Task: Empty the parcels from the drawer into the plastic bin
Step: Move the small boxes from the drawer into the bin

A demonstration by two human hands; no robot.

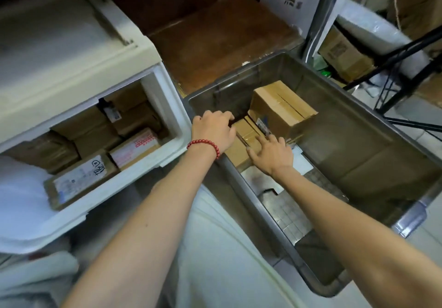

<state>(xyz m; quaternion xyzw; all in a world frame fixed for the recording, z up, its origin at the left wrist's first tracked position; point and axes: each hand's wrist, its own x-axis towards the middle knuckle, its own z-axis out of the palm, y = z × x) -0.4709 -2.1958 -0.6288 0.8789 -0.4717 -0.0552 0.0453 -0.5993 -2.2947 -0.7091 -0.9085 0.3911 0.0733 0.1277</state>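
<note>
A white pulled-out drawer (167, 154) on the left holds several brown cardboard parcels (134, 147), some with white labels. To its right stands a grey see-through plastic bin (358, 125). Inside the bin a large taped box (282, 106) lies at the far end, and a flat brown parcel (244, 140) lies in the near left corner. My left hand (212, 130), with a red bead bracelet on the wrist, grips the far left end of that flat parcel. My right hand (272, 152) rests on its right side with fingers spread.
Flat white card pieces (299, 164) and the tiled floor show through the bin's bottom. A brown cardboard box (215, 37) stands behind the bin. A black metal rack (394, 73) with boxes is at the right. A white bag (16, 202) hangs at the drawer's near left.
</note>
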